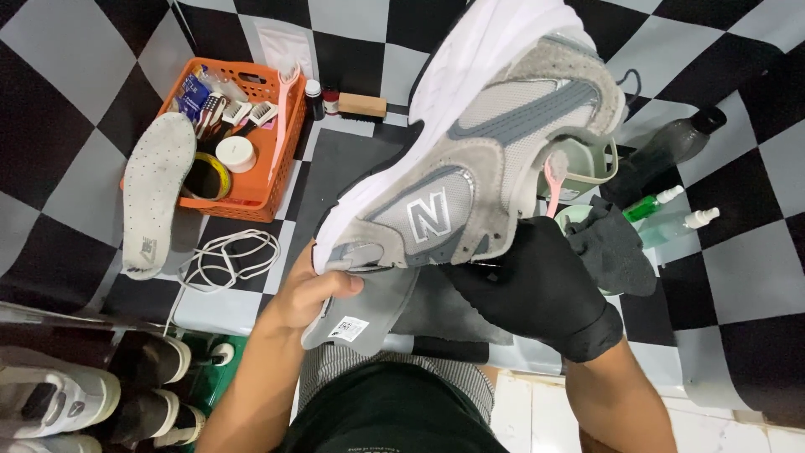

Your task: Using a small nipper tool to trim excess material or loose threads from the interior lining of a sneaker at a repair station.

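Grey suede-and-mesh running shoe with thick white sole (486, 143) held up sideways over the black-and-white checkered floor (746, 268), toe pointing away, heel toward the body. Laces out: white cord (231, 256) lying in a loose coil on the floor, so stripped down already. Grey perforated insole (155, 189) out too, propped against the orange plastic basket (268, 189) of brushes, tape and small jars.

Left hand (314, 294), bare, under the heel; thumb pressed on the loose grey tongue (365, 302), other fingers curled beneath it, pinching tongue and heel edge together. Right hand (537, 289) in a black glove, closed around a pink-handled brush (553, 180), bristle end up against the suede side panel near the collar. Exact finger placement inside the glove hard to tell; grip looks wrapped, not spread.

Judging by the pictures: preparation finished, scrubbing of the upper in hand. Suede still mottled and dull near the toe, sole fairly white. No foam or wet patch clearly visible. Insole and laces apparently untouched so far.

Nearby: green-capped spray bottle (654, 203) and clear spray bottle (688, 222) lying just beside a dark grey cloth (612, 247), pale green tub (599, 164) behind the shoe. 2 small bottles and a wooden-backed brush (362, 105) beyond the basket. More shoes (59, 398) at the lower left.
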